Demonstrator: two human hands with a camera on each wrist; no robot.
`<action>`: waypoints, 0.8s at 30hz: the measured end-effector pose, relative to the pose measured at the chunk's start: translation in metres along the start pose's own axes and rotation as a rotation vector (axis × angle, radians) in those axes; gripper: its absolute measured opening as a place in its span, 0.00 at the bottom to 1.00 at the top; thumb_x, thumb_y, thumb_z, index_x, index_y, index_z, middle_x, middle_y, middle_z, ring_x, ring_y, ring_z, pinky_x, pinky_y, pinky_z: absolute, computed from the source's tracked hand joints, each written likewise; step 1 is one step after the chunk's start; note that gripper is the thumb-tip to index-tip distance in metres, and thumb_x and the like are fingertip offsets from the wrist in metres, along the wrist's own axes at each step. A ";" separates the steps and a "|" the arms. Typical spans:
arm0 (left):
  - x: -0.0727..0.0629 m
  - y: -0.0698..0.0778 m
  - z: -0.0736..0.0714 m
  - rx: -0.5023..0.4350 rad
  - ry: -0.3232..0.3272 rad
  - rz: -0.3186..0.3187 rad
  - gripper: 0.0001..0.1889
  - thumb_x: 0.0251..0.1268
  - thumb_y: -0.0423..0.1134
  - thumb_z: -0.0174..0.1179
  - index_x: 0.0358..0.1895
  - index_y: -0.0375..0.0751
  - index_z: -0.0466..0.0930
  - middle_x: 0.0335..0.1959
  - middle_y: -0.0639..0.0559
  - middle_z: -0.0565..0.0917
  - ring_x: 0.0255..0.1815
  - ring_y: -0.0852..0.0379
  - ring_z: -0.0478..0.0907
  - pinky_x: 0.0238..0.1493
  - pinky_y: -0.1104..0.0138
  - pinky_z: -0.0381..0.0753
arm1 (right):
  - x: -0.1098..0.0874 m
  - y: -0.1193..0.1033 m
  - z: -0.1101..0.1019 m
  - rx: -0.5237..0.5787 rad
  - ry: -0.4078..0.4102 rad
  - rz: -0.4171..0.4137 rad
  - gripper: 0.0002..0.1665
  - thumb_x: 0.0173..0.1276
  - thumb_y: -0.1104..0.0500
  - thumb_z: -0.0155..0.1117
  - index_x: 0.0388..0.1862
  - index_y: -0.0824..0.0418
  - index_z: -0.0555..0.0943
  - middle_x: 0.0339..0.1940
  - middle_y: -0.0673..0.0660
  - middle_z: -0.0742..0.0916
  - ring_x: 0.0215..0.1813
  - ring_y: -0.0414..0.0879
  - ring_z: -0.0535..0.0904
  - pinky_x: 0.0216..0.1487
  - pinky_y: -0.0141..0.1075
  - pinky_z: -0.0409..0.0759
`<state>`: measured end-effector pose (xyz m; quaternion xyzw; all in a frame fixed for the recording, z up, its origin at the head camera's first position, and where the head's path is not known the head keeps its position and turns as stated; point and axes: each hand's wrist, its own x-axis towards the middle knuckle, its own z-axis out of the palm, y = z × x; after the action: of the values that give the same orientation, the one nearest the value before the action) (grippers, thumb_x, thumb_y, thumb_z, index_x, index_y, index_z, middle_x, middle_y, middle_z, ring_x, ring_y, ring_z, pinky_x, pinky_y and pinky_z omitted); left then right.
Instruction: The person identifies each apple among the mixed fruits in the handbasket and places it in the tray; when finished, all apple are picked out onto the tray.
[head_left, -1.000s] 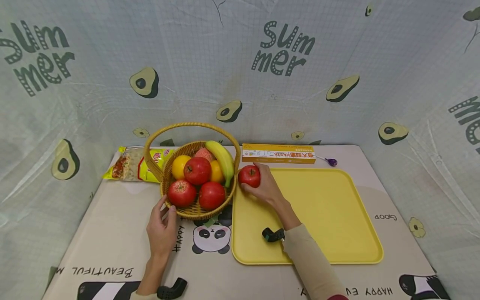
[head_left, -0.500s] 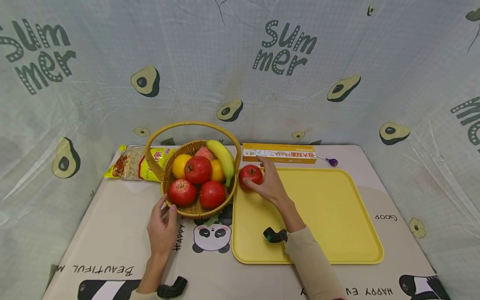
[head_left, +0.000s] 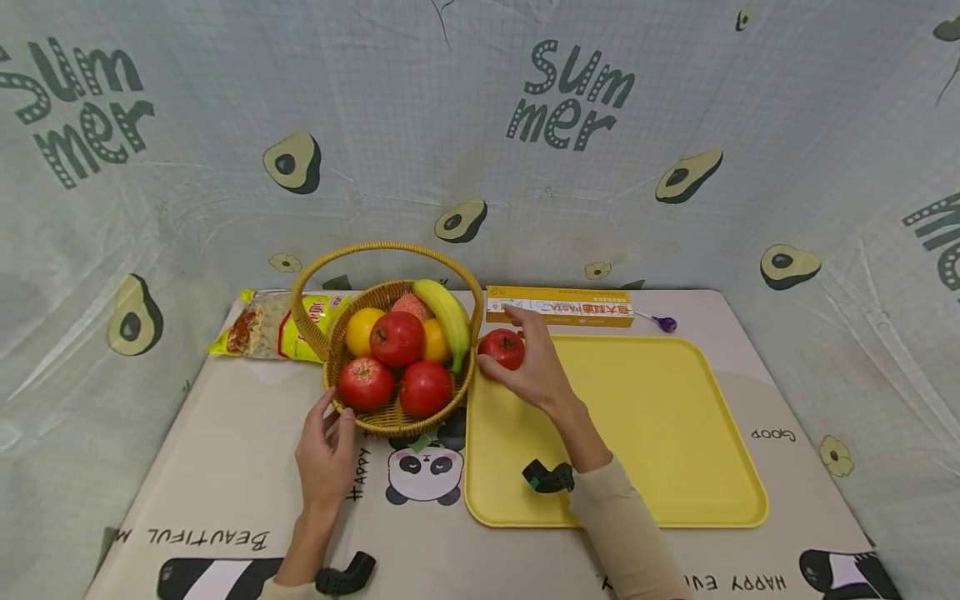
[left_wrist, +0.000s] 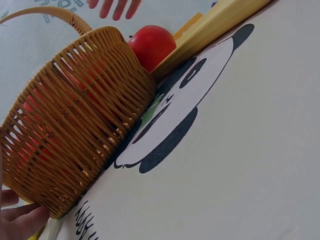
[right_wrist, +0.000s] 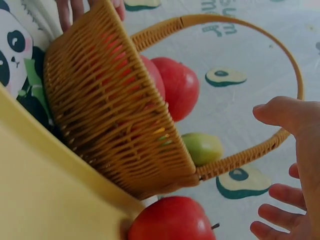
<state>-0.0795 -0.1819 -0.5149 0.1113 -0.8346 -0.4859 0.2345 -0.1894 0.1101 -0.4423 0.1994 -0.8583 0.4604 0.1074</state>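
Observation:
A yellow wicker basket [head_left: 401, 429] with a tall handle stands left of centre. Red apples [head_left: 397, 339], orange fruits [head_left: 363, 332], a pinkish round fruit and a banana [head_left: 444, 321] fill it. My left hand [head_left: 324, 458] holds the basket's near left edge between thumb and fingers. One more red apple [head_left: 501, 348] rests at the far left corner of the yellow tray [head_left: 637, 433], beside the basket. Around that apple my right hand [head_left: 538, 367] hovers with fingers spread; in the right wrist view the hand [right_wrist: 300, 165] is apart from the apple [right_wrist: 172, 220].
Behind the basket lies a yellow snack bag [head_left: 262, 327]. An orange pasta box [head_left: 558, 307] and a purple lollipop [head_left: 663, 323] lie behind the tray. A patterned curtain [head_left: 360, 150] closes off the back and sides.
My right hand has let go of the apple and spread its fingers, leaving it at the tray's corner. The left hand has stayed at the basket.

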 end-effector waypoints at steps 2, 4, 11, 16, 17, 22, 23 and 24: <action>0.000 0.000 0.000 0.000 -0.003 -0.001 0.24 0.78 0.42 0.51 0.72 0.40 0.67 0.71 0.41 0.73 0.63 0.35 0.79 0.51 0.92 0.66 | 0.000 -0.005 0.000 0.013 0.004 -0.026 0.49 0.56 0.49 0.74 0.73 0.61 0.65 0.67 0.63 0.74 0.65 0.58 0.71 0.52 0.55 0.87; 0.000 0.000 0.000 0.001 -0.005 -0.002 0.24 0.78 0.42 0.51 0.72 0.41 0.67 0.71 0.41 0.73 0.63 0.35 0.79 0.51 0.92 0.66 | 0.000 -0.010 0.001 0.017 0.005 -0.051 0.48 0.56 0.50 0.75 0.72 0.61 0.65 0.67 0.63 0.74 0.65 0.56 0.71 0.51 0.54 0.87; 0.000 0.001 0.000 -0.002 -0.007 -0.006 0.24 0.78 0.42 0.51 0.72 0.41 0.67 0.71 0.42 0.73 0.63 0.35 0.79 0.51 0.92 0.66 | 0.000 -0.024 0.005 0.023 -0.005 -0.105 0.47 0.55 0.51 0.75 0.71 0.63 0.65 0.66 0.62 0.74 0.65 0.57 0.71 0.53 0.54 0.86; 0.000 0.002 -0.001 -0.005 -0.006 -0.001 0.24 0.78 0.42 0.51 0.72 0.41 0.67 0.71 0.41 0.73 0.63 0.35 0.79 0.51 0.92 0.66 | 0.002 -0.032 0.009 0.009 -0.031 -0.141 0.46 0.55 0.51 0.75 0.70 0.62 0.66 0.65 0.61 0.75 0.65 0.57 0.72 0.58 0.54 0.84; 0.000 0.002 -0.001 -0.005 -0.005 0.000 0.24 0.78 0.42 0.51 0.72 0.40 0.67 0.71 0.41 0.74 0.63 0.35 0.79 0.51 0.92 0.66 | 0.003 -0.033 0.010 0.000 -0.035 -0.151 0.46 0.55 0.50 0.74 0.70 0.61 0.66 0.65 0.61 0.75 0.64 0.56 0.72 0.60 0.53 0.83; 0.000 0.001 -0.001 -0.010 0.002 0.010 0.24 0.77 0.41 0.52 0.72 0.40 0.68 0.70 0.40 0.74 0.62 0.35 0.80 0.50 0.92 0.66 | 0.007 -0.038 0.017 -0.016 -0.058 -0.197 0.46 0.56 0.49 0.74 0.70 0.63 0.67 0.64 0.61 0.77 0.63 0.56 0.74 0.65 0.53 0.79; 0.000 0.002 -0.002 -0.013 0.003 0.013 0.24 0.77 0.41 0.51 0.72 0.40 0.68 0.70 0.40 0.74 0.62 0.34 0.80 0.50 0.92 0.66 | 0.007 -0.039 0.019 -0.015 -0.067 -0.198 0.46 0.56 0.49 0.74 0.70 0.64 0.67 0.65 0.61 0.77 0.64 0.56 0.74 0.65 0.53 0.79; 0.000 0.001 -0.002 -0.014 0.003 0.014 0.24 0.77 0.41 0.52 0.72 0.39 0.68 0.70 0.40 0.74 0.62 0.35 0.80 0.50 0.92 0.66 | 0.008 -0.040 0.020 -0.008 -0.079 -0.197 0.46 0.56 0.49 0.73 0.70 0.64 0.67 0.66 0.61 0.77 0.65 0.56 0.74 0.66 0.54 0.79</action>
<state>-0.0786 -0.1824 -0.5129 0.1045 -0.8315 -0.4900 0.2401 -0.1787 0.0715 -0.4206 0.3004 -0.8398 0.4361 0.1192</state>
